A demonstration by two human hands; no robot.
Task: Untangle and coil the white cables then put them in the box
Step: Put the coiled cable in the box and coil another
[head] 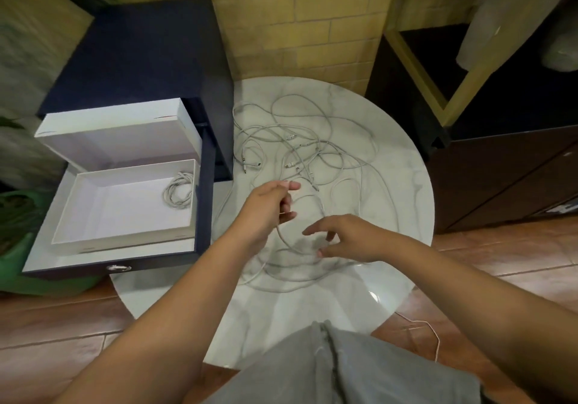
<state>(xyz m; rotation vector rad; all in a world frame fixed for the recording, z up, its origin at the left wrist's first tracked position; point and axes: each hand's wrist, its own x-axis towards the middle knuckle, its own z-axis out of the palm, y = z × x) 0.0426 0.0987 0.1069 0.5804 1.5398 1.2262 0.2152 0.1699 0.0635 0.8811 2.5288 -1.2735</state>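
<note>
A tangle of white cables (300,150) sprawls over the round marble table (400,185). My left hand (269,206) holds one white cable (284,238) between curled fingers, and the cable hangs down from it in a loop. My right hand (344,238) hovers just right of that loop with fingers spread and relaxed, holding nothing. The open white box (93,235) sits at the left on a pulled-out drawer. One coiled white cable (179,193) lies in the box's far right corner.
The box's lid (125,128) stands propped behind it. The dark blue drawer cabinet (150,53) is left of the table, and a dark cabinet (506,166) is at the right. A thin cable strand (431,335) trails off the table's right edge toward the tiled floor.
</note>
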